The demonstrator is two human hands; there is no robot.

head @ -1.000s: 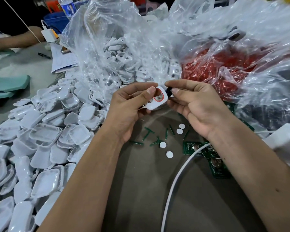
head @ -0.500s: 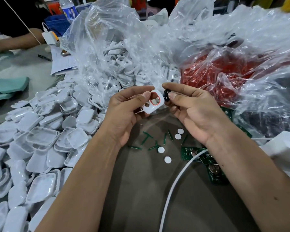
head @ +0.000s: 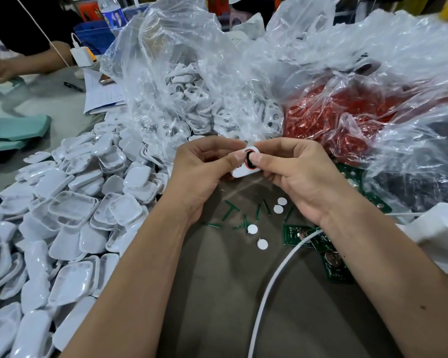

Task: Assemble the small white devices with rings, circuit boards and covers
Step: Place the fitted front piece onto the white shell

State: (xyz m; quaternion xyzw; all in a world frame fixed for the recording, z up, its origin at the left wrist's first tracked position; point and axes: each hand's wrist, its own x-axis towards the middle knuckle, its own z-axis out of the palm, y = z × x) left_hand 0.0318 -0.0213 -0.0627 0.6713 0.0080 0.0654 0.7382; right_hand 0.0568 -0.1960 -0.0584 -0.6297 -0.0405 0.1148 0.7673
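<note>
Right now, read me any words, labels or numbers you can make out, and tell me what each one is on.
None can be read.
Bottle label: blue and white print, too blurred.
Paper sheets: faint lines, too small.
Circuit boards: markings too small.

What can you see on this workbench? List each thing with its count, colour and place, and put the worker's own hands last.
white covers: large pile, white, table left
clear bags: several, transparent, behind the hands
red parts: a bagful, red, right bag
circuit boards: several, green, under right wrist
round discs: four, white, table centre
white cable: one, white, crossing the boards
white device: one, white with red ring, held between both hands
left hand: pinches the device
right hand: presses a black ring into the device
</note>
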